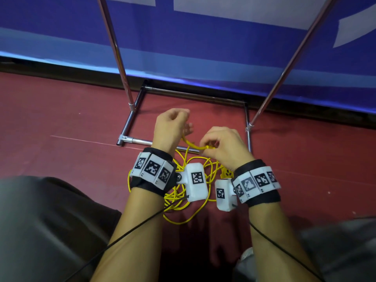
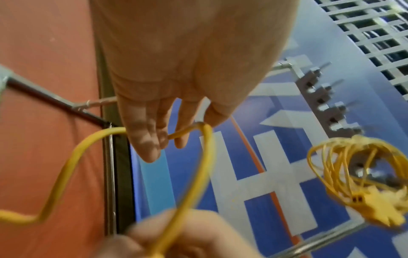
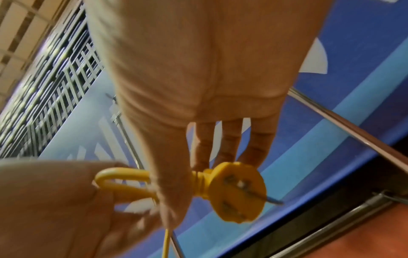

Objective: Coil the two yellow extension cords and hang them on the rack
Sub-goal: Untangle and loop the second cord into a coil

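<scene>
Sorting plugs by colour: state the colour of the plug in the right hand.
Yellow plug, clearest in the right wrist view.

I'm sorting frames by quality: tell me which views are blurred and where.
Head view: mostly sharp, dim near the bottom edge. Left wrist view: right hand at the bottom smeared, hung coil soft. Right wrist view: left hand and plug motion-blurred.

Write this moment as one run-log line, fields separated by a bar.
left hand: holds cord loop | right hand: pinches plug end | other cord: coiled on rack
</scene>
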Tool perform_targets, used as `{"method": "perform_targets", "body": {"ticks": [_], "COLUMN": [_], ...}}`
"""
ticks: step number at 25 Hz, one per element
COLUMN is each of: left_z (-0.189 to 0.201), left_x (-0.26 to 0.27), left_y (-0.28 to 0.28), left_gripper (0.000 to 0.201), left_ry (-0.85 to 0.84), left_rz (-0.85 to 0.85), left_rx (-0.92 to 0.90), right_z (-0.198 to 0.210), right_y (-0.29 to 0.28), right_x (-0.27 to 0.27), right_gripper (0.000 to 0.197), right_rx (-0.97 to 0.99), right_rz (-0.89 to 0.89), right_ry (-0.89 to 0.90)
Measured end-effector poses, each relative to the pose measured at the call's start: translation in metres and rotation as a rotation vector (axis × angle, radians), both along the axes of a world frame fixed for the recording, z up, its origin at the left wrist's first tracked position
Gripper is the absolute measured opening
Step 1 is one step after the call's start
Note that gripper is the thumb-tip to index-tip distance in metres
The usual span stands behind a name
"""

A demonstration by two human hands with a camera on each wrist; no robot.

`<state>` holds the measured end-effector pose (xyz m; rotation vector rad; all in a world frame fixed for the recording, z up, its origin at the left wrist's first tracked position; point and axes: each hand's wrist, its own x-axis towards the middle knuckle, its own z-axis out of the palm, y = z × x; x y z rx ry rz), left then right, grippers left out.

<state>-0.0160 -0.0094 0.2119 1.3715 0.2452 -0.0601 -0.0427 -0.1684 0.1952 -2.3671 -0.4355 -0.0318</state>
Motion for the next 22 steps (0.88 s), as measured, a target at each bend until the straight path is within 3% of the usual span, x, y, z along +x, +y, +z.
{"method": "perform_targets", "body": {"ticks": [2,6,7,9,11,13,15,17,18,22], "left_z": [0.008,0.017,0.019,0.02,0.019,0.013,0.007,0.007,0.009,0.018], "left_x": [-0.006,-0.008,-0.009,-0.01,-0.011,-0.011,-0.013,-0.016,-0.015,0.003], "left_y": [-0.001,0.005,0.004,0.001,-0.002,0.0,0.001,-0.001,-0.002,0.016], "left_gripper": [0.023,0.033,0.032,0.027,0.017,0.005,0.028,0.04,0.041,0.035], "left_ry": [-0.101,-0.286,-0.311,-0.319,-0.28,-0.2,-0.097,-0.071,-0.072,-0.05], "left_rz": [-0.115,-0.416,-0.478,-0.524,-0.498,-0.481,-0.566,-0.587,-0.516,-0.022], "left_rx": [-0.041,0.112,0.124,0.107,0.118,0.19,0.2,0.093,0.022,-0.304], "right_z": [0.001,0.013,0.014,0.011,0.01,0.012,0.017,0.01,0.001,-0.024], "right_y": [0.002,-0.009,-0.009,-0.004,-0.004,-0.004,-0.004,-0.007,-0.013,-0.031], "right_x": [0.0,0.002,0.002,0.003,0.004,0.007,0.009,0.011,0.012,0.0], "right_gripper": [0.03,0.067,0.066,0.038,0.013,0.011,0.019,0.024,0.022,0.026], "right_rx": [-0.015,0.227,0.265,0.35,0.336,0.381,0.52,0.574,0.506,-0.146], "right_rz": [0.022,-0.148,-0.151,-0.208,-0.339,-0.41,-0.474,-0.539,-0.544,-0.35], "right_ry": [0.013,-0.172,-0.165,-0.08,-0.129,-0.197,-0.21,-0.153,-0.093,0.253]}}
